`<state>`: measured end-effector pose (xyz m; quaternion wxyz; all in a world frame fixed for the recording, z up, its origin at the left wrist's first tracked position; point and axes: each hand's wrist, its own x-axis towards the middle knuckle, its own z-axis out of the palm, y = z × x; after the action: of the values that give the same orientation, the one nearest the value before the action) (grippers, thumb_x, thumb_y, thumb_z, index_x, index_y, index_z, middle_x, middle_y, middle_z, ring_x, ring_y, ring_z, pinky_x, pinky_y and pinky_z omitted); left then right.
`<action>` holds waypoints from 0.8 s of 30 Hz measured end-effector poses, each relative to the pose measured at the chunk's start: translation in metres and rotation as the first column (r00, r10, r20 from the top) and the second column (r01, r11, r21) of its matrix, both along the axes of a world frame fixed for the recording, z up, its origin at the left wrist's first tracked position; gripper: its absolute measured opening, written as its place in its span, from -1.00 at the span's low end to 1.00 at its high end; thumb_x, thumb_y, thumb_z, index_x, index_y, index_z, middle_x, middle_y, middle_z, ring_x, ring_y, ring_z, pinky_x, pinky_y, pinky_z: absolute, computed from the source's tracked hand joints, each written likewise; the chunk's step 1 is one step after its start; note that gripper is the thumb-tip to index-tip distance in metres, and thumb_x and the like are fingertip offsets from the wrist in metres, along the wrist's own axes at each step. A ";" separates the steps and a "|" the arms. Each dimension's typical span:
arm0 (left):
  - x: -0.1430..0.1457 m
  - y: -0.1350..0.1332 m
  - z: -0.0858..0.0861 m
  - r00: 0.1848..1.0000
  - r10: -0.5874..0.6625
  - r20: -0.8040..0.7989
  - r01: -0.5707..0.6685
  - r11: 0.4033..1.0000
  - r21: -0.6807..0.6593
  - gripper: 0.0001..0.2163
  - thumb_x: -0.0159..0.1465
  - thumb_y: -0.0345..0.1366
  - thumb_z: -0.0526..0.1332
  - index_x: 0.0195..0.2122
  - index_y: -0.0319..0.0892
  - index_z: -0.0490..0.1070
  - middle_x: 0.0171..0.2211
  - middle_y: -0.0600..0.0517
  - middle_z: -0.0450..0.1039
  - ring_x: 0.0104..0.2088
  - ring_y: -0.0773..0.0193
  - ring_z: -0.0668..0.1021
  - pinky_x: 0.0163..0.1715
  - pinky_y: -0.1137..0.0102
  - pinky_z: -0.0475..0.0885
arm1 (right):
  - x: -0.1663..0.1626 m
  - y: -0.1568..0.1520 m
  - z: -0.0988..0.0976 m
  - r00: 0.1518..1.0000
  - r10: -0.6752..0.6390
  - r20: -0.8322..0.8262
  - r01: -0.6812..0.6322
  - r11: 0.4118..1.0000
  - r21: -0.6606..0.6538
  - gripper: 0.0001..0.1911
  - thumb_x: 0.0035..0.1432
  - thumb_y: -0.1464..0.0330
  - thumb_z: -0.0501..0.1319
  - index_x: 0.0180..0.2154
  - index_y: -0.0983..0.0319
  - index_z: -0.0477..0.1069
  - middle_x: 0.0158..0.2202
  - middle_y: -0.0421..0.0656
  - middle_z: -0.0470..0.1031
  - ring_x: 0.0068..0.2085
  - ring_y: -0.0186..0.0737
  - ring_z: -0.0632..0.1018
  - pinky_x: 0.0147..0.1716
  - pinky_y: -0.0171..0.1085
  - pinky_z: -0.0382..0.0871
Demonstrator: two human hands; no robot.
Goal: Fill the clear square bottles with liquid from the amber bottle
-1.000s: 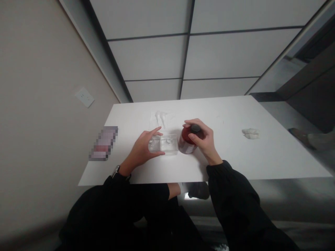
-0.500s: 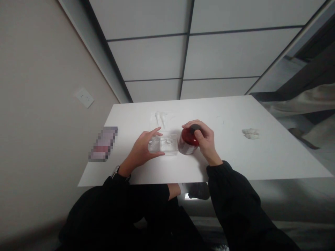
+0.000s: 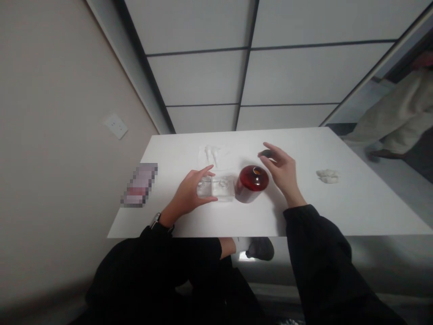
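My left hand (image 3: 188, 192) grips the left part of a clear plastic box (image 3: 223, 192) on the white table, thumb along its near side and fingers along the far side. The box looks divided in two, with round shapes inside too faint to name. Close to its right end stands a dark red bottle (image 3: 248, 183), upright, its small round mouth uncovered. To the right of and above the bottle, my right hand (image 3: 282, 169) pinches a black cap (image 3: 267, 153) between thumb and fingers, apart from the bottle.
Behind the box lie small white pieces (image 3: 212, 153), unclear in kind. A crumpled whitish wad (image 3: 328, 176) is on the table's right. A blurred-out flat object (image 3: 139, 185) lies at the left edge. Another person's light trouser legs (image 3: 389, 117) show at far right.
The black cap has come off the bottle and moved up and right in my right hand. My left hand stays on the box. The view has shifted slightly.
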<state>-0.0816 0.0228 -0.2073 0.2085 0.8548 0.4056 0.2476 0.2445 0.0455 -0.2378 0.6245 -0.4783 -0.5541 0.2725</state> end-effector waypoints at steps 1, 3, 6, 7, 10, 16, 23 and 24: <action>0.000 0.000 0.000 1.000 -0.001 0.003 0.001 1.000 0.001 -0.07 0.16 -0.19 0.58 0.48 -0.04 0.13 0.20 -0.10 0.58 0.13 -0.05 0.54 0.24 -0.03 0.42 | 0.006 0.004 -0.004 0.994 0.009 0.108 -0.003 0.998 -0.055 -0.54 0.16 0.06 0.47 0.04 0.07 0.56 -0.20 -0.14 0.67 -0.16 -0.04 0.68 -0.05 0.10 0.61; 0.000 -0.001 0.000 1.000 -0.001 0.007 0.001 1.000 0.006 -0.07 0.17 -0.19 0.57 0.48 -0.03 0.13 0.21 -0.09 0.58 0.13 -0.05 0.54 0.24 -0.03 0.43 | 0.016 0.011 -0.013 0.929 0.023 0.369 0.019 0.994 -0.111 -0.64 0.18 0.03 0.43 -0.10 0.10 0.58 -0.29 -0.13 0.65 -0.26 -0.02 0.65 -0.15 0.08 0.59; 0.000 -0.003 0.001 1.000 0.002 0.012 -0.002 1.000 0.017 -0.08 0.18 -0.20 0.57 0.49 -0.03 0.12 0.22 -0.09 0.57 0.15 -0.05 0.53 0.24 -0.03 0.42 | 0.020 0.024 -0.023 0.783 0.068 0.618 0.003 0.994 -0.113 -0.70 0.25 0.04 0.35 -0.16 0.10 0.63 -0.27 -0.08 0.66 -0.22 0.04 0.63 -0.10 0.09 0.52; 0.000 -0.003 0.001 1.000 0.001 0.011 -0.002 1.000 0.017 -0.08 0.18 -0.20 0.57 0.49 -0.03 0.12 0.23 -0.10 0.56 0.15 -0.05 0.53 0.24 -0.03 0.42 | 0.020 0.030 -0.026 0.764 0.077 0.641 -0.009 0.994 -0.108 -0.70 0.27 0.05 0.34 -0.16 0.10 0.64 -0.25 -0.06 0.66 -0.18 0.06 0.62 -0.07 0.08 0.50; 0.000 -0.003 0.001 1.000 -0.005 0.007 0.005 1.000 0.006 -0.07 0.17 -0.20 0.57 0.49 -0.03 0.12 0.23 -0.10 0.56 0.15 -0.06 0.54 0.23 -0.03 0.44 | 0.019 0.044 -0.034 0.768 0.092 0.634 -0.031 0.994 -0.106 -0.66 0.29 0.01 0.30 -0.15 0.09 0.68 -0.23 -0.05 0.64 -0.12 0.05 0.60 -0.03 0.04 0.49; -0.001 -0.001 -0.001 0.999 -0.024 0.032 0.023 0.999 0.033 -0.03 0.16 -0.10 0.59 0.49 -0.04 0.09 0.31 -0.17 0.47 0.22 -0.10 0.52 0.29 -0.07 0.42 | 0.024 0.048 -0.034 0.835 0.057 0.548 0.000 0.995 -0.103 -0.40 0.22 -0.17 0.31 0.07 0.09 0.63 -0.27 -0.11 0.55 -0.21 0.01 0.56 -0.02 0.08 0.50; -0.023 -0.001 -0.020 0.982 0.007 0.189 0.016 0.992 -0.121 0.16 0.10 0.04 0.59 0.54 -0.09 -0.15 0.46 -0.38 0.17 0.43 -0.23 0.36 0.40 -0.15 0.32 | 0.010 -0.012 -0.013 0.952 0.296 0.081 -0.293 0.955 -0.049 -0.17 0.31 -0.36 -0.03 0.28 -0.02 0.47 0.18 -0.04 0.59 0.22 0.10 0.57 0.30 0.21 0.37; -0.026 -0.002 -0.023 0.979 0.021 0.205 0.017 0.983 -0.180 0.13 0.13 -0.02 0.58 0.53 -0.10 -0.15 0.42 -0.38 0.22 0.40 -0.19 0.41 0.38 -0.11 0.36 | 0.004 -0.023 -0.011 0.936 0.350 0.032 -0.349 0.937 -0.034 -0.11 0.21 -0.41 0.05 0.33 -0.05 0.42 0.24 -0.05 0.56 0.27 0.13 0.54 0.33 0.23 0.34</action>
<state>-0.1078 0.0209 -0.2302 0.3260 0.8017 0.4034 0.2970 0.2489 0.0226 -0.2492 0.5490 -0.3861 -0.6379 0.3777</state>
